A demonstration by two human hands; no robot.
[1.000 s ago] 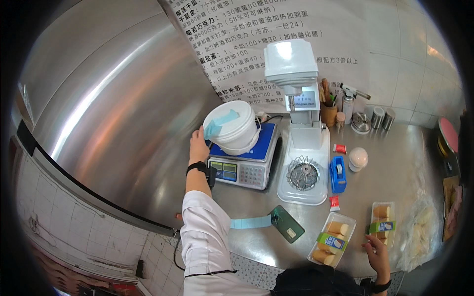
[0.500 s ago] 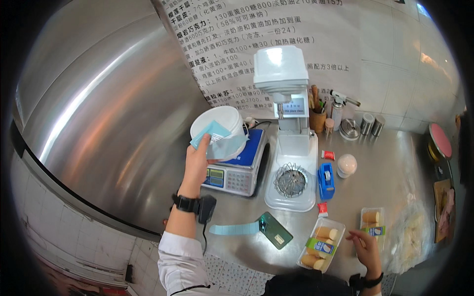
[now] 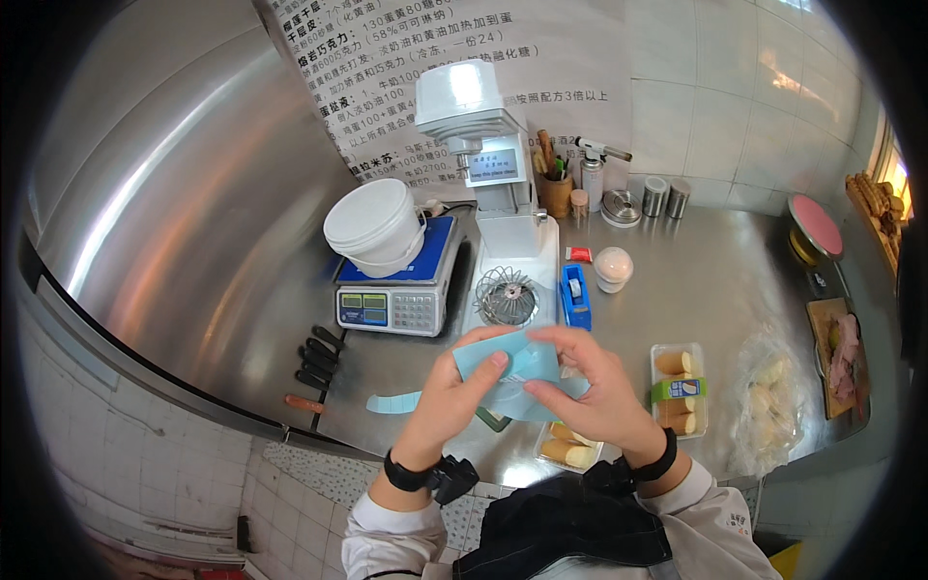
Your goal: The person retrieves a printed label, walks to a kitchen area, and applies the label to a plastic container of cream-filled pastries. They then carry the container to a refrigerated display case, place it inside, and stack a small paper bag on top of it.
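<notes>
Sheet [image 3: 522, 359], thin and light blue, is held above the worktop [image 3: 701, 280]: the left hand [image 3: 450, 396] pinches its left side, the right hand [image 3: 601, 398] its right, thumbs on top. From the sheet, a wire whisk [image 3: 507, 298] rests on the mixer [image 3: 507, 227] at twelve o'clock, a white bucket [image 3: 373, 224] on a scale [image 3: 416, 311] between ten and eleven, packed tan rolls [image 3: 677, 363] at three.

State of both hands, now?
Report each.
Left hand: closed, pinching the blue sheet at its left side, thumb on top.
Right hand: closed on the same blue sheet, at its right side.
</notes>
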